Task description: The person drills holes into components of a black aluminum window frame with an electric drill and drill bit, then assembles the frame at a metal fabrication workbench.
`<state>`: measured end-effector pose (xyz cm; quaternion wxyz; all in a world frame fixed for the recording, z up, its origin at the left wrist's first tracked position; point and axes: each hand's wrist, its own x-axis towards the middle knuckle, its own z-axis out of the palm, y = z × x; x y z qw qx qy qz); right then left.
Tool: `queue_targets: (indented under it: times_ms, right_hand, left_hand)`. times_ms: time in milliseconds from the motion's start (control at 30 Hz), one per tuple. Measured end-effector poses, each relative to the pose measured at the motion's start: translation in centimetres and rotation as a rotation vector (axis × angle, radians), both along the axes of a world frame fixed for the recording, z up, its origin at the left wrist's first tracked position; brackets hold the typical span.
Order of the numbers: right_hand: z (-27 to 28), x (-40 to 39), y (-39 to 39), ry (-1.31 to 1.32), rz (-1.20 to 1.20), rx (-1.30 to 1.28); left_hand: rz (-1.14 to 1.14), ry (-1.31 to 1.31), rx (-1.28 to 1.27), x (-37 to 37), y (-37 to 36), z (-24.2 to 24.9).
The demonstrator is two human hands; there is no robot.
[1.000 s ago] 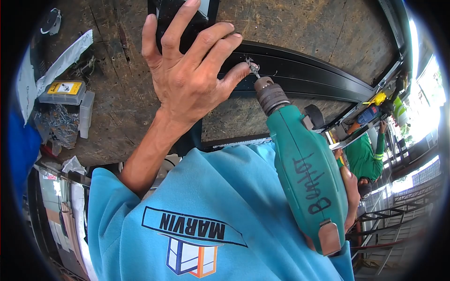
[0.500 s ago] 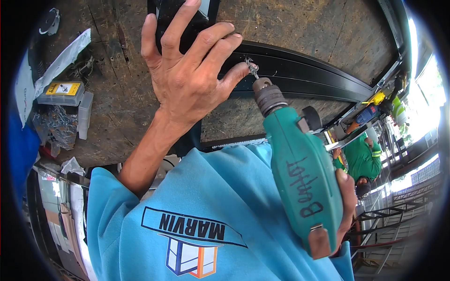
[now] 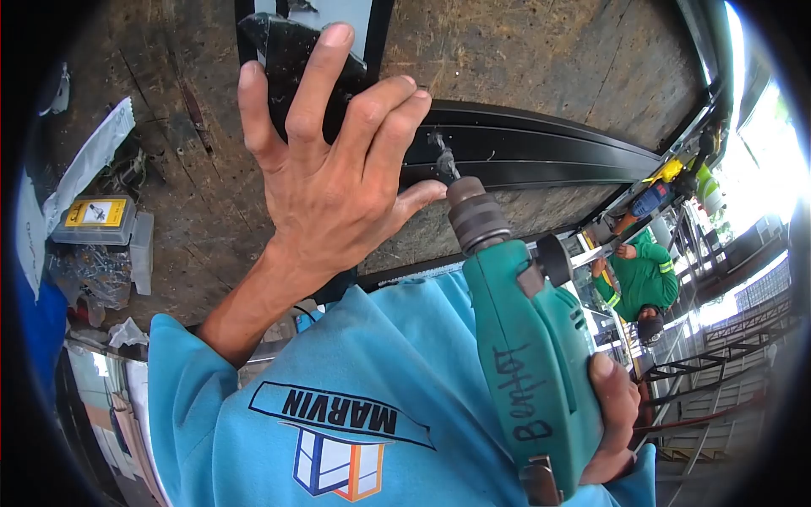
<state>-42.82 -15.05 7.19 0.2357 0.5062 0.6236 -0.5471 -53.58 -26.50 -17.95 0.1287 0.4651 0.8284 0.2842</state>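
My right hand (image 3: pixel 617 411) is wrapped round a green power drill (image 3: pixel 528 363) with handwriting on its body. The drill's dark chuck (image 3: pixel 478 215) points at a black metal profile (image 3: pixel 541 152), and its bit (image 3: pixel 448 164), wound with grey shavings, meets the profile's face. Fingers spread, back upward, my left hand (image 3: pixel 334 173) lies over the crossing of this profile and another dark piece (image 3: pixel 287 59). Its thumb is stretched out just left of the chuck, apart from the bit. Some white specks of swarf lie by the bit.
On the worn wooden table (image 3: pixel 507 51), a yellow-labelled plastic box (image 3: pixel 95 215) and a bag of screws (image 3: pixel 97 275) lie at left beside a torn white wrapper (image 3: pixel 89 160). At right are a blue-and-orange tool (image 3: pixel 649 203) and a person in green (image 3: pixel 646 275).
My left thumb has come away from the shavings at the bit and sits lower. The drill appears slightly lower and more upright, while the whole view has shifted a little.
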Motion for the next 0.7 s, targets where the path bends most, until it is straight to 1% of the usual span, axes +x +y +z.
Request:
queue_targets:
  times_ms: [133,233,500,567,600,633,700]
  right_hand:
    - [0.4,0.0,0.2,-0.008,0.023,-0.016]
    - [0.8,0.1,0.5,-0.014,0.049,-0.035]
    - [0.5,-0.1,1.4,-0.013,0.111,-0.095]
    - [-0.5,-0.3,1.0,0.049,0.03,-0.023]
    - [-0.1,-0.7,0.5,-0.191,-0.14,-0.041]
    - [-0.4,-0.8,0.3,-0.188,-0.137,-0.042]
    - [-1.5,-0.5,0.2,-0.23,-0.464,0.029]
  left_hand:
    - [0.004,0.016,0.014,-0.1,0.1,0.0]
    - [-0.013,-0.017,-0.04,-0.1,0.1,0.6]
    - [-0.021,0.005,-0.019,-0.3,0.2,0.4]
    - [-0.014,0.011,-0.035,-0.3,0.2,0.6]
    - [-0.014,0.008,-0.045,-0.3,0.2,0.7]
    - [-0.011,0.01,-0.047,-0.3,0.3,0.6]
    - [-0.009,0.028,-0.017,-0.3,0.2,0.4]
